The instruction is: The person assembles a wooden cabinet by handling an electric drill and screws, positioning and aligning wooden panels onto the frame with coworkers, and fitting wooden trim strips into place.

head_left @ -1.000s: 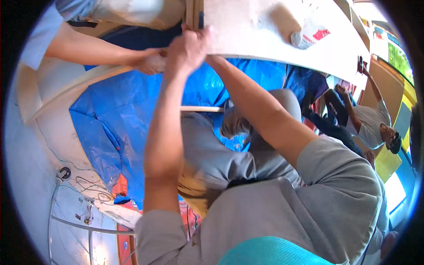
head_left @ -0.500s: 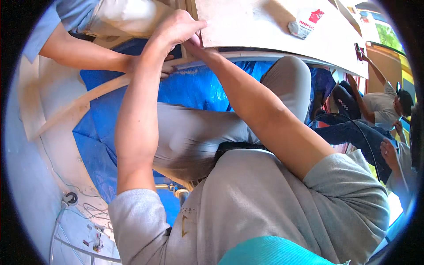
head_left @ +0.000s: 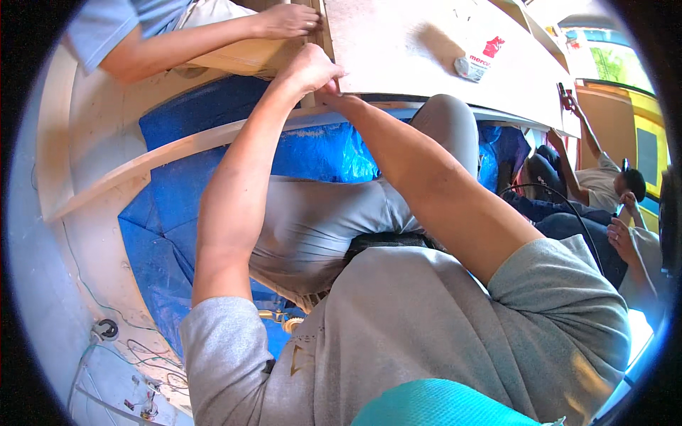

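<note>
Large pale flat panel (head_left: 405,60): from 12 to 2 o'clock, smooth-faced, already lying spread out, so you look well along with laying it. The corner beneath your fingers seems to be the unfinished part; I see no fixings and can't tell whether anything is fastened.
Creased blue plastic sheet (head_left: 167,234): from 8 to 12 o'clock below the woodwork, glossy, folded and wrinkled.
Curved pale wooden strip (head_left: 156,155): sweeps from 9 o'clock toward 12, slender and smoothly bowed; you can't confirm from here that it touches the panel.
Narrow brownish straight timber piece (head_left: 327,39): at 12 o'clock, beside the panel's left edge.
Your left hand (head_left: 311,69): near 12 o'clock, fingers bent over the panel's near-left corner; whether they grip can't be told.
Your right hand (head_left: 341,101): just below your left at 12, at the panel's edge, fingers mostly hidden; you can't read its grip.
Blue-sleeved co-worker's hand (head_left: 290,21): between 11 and 12, fingers loosely bent near the timber piece.
Crumpled white bag with red print (head_left: 476,65): between 1 and 2, resting on the panel.
Thin dark and green cables (head_left: 153,355): at 8 o'clock, loosely looped.
</note>
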The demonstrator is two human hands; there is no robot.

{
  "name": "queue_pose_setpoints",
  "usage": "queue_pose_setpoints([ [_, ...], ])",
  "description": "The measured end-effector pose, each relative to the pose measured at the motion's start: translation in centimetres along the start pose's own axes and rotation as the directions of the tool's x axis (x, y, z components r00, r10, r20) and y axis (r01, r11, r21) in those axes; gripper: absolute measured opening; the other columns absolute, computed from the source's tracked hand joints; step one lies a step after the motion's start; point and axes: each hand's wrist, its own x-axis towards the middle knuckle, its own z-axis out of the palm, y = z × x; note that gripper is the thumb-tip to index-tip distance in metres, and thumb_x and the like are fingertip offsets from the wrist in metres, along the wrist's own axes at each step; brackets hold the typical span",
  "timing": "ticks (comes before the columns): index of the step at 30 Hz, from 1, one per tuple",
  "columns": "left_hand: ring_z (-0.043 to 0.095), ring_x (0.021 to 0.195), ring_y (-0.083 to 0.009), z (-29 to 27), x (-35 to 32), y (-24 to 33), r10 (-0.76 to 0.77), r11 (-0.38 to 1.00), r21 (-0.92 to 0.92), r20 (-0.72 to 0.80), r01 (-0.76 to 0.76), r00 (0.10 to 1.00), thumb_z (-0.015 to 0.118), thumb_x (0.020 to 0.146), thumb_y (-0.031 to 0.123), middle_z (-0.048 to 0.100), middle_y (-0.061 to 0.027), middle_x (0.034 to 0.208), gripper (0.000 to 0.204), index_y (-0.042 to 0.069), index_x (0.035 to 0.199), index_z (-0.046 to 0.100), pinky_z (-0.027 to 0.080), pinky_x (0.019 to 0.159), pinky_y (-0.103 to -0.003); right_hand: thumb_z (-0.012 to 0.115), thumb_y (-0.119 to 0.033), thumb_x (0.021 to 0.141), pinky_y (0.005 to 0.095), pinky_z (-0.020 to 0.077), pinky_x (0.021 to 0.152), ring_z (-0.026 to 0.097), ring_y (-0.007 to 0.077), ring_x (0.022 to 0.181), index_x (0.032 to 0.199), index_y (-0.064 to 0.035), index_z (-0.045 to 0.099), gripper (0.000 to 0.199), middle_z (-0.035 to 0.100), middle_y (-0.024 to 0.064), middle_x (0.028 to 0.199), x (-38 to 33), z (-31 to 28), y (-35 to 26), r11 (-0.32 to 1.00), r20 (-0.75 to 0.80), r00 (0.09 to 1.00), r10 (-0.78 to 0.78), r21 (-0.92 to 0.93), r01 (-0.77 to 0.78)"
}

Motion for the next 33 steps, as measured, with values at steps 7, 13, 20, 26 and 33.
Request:
queue_pose_setpoints([
  [7,0.07,0.06,-0.0176,0.4,0.4,-0.6,0.023,0.999,-0.032,-0.021,-0.024,1.0,0.076,0.087,0.026,0.075,-0.0115,0.068,0.029,0.0,0.074,0.079,0.058,0.066,-0.032,0.064,-0.032,0.087,0.0514,0.0453,0.097,0.06,0.0367,0.111,0.11,-0.0169,0.068,0.028,0.066,0.0166,0.114,0.0,-0.1,0.1,0.999,0.072,0.997,0.033,-0.038,-0.03],
  [13,0.07,0.071,-0.0166,-1.8,1.8,-2.6,0.293,0.927,0.171,0.224,-0.333,0.93,0.064,0.091,0.027,0.076,-0.0068,0.076,0.029,0.005,0.079,0.078,0.057,0.073,-0.036,0.061,-0.034,0.089,0.053,0.043,0.102,0.058,0.0389,0.118,0.118,-0.0162,0.068,0.035,0.065,0.0183,0.122,0.9,-0.9,-1.0,0.991,0.119,0.987,0.111,-0.081,-0.102],
  [20,0.061,0.094,-0.0383,-2.2,0.4,-2.7,0.668,0.363,0.709,0.255,-0.605,0.699,0.057,0.074,0.004,0.064,-0.0177,0.092,0.017,0.003,0.087,0.068,0.053,0.089,-0.048,0.057,-0.036,0.091,0.0549,0.0403,0.109,0.055,0.0414,0.126,0.128,-0.0155,0.067,0.043,0.064,0.0203,0.131,1.5,-2.3,-2.5,0.987,0.12,0.98,0.158,0.022,-0.161],
  [26,0.064,0.09,-0.029,-2.8,2.2,-2.0,0.632,0.013,0.703,0.545,-0.711,0.55,0.062,0.078,0.012,0.063,-0.0118,0.09,0.009,0.004,0.078,0.067,0.058,0.071,-0.041,0.056,-0.035,0.091,0.0553,0.0336,0.116,0.048,0.0428,0.134,0.133,-0.0101,0.063,0.05,0.057,0.0224,0.142,1.0,-0.2,-2.2,0.997,-0.299,0.953,0.053,0.062,-0.036],
  [33,0.064,0.084,-0.0192,-2.0,3.9,-2.4,0.618,-0.116,0.738,0.577,-0.664,0.534,0.063,0.078,0.014,0.066,-0.0023,0.083,0.007,0.011,0.076,0.069,0.057,0.062,-0.035,0.056,-0.035,0.09,0.0538,0.0228,0.124,0.04,0.0441,0.143,0.136,-0.0021,0.06,0.056,0.048,0.0256,0.152,0.6,0.1,-2.1,0.999,-0.23,0.973,-0.029,-0.039,0.02],
])
